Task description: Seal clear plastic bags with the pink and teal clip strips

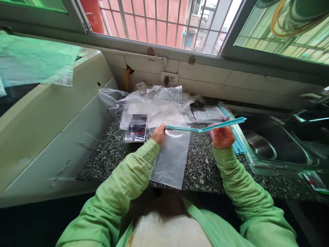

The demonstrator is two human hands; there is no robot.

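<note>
A long light-blue bag sealing clip (223, 124) spans both hands, bent at a joint in its middle. My left hand (158, 133) pinches the clip's left end with the top edge of a clear plastic bag (171, 159). The bag hangs flat from the clip's left arm, over the counter and past its front edge. My right hand (223, 136) is closed around the clip's right arm, which tilts up to the right. More blue clips (239, 140) lie beneath and beside my right hand, with some pink ones (211, 133) partly hidden by it.
A heap of clear plastic bags (159, 103) lies at the back of the speckled counter (200, 168). A partly pixelated flat object (140, 128) is left of my left hand. The metal sink (280, 137) is at the right, a pale appliance panel (64, 120) at the left.
</note>
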